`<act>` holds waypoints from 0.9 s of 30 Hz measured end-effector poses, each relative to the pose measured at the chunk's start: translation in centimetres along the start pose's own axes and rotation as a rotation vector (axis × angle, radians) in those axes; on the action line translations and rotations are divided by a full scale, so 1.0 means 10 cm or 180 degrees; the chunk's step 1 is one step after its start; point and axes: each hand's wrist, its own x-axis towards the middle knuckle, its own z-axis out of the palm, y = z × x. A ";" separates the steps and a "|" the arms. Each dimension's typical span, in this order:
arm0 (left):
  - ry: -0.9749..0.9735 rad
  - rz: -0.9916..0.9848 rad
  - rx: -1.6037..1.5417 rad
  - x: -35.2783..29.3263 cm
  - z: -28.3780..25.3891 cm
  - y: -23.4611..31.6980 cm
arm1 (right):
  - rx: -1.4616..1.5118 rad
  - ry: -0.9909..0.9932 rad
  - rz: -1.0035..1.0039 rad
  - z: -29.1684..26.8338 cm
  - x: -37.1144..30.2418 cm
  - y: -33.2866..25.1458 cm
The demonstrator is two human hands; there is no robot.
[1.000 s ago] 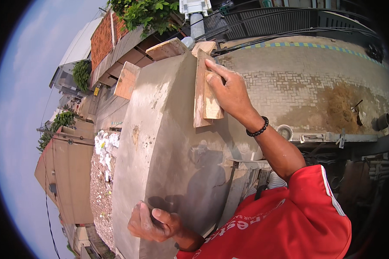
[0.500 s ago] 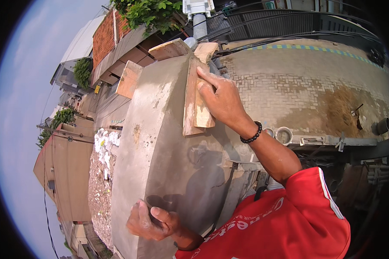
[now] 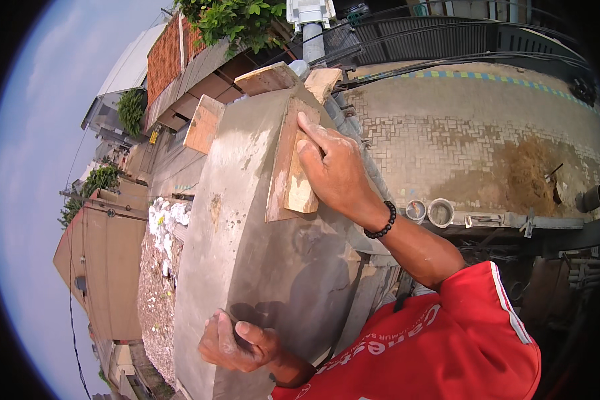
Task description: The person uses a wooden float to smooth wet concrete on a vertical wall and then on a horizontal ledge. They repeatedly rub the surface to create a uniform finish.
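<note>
In the head view, the right hand [image 3: 337, 170] has its grip closed on the block handle of a wooden float [image 3: 280, 180], forefinger stretched onto the board. The float lies against the shaded face of a grey cement structure [image 3: 210, 267], beside its long edge, near the far end. The left hand [image 3: 237, 343] shows a loosely curled, empty grip, thumb apart from the fingers, over the structure's nearer part.
</note>
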 end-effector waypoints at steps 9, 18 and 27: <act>-0.0015 -0.0055 -0.0040 -0.01 -0.04 0.01 | 0.0280 -0.0127 -0.0094 -0.28 -0.18 0.01; 0.0008 -0.0082 -0.0064 -0.02 -0.02 0.00 | 0.0075 -0.1585 0.0358 -0.27 -0.68 -0.42; 0.0010 -0.0037 -0.0096 -0.02 -0.01 -0.02 | 0.0130 -0.0109 0.0119 -0.03 -0.02 0.00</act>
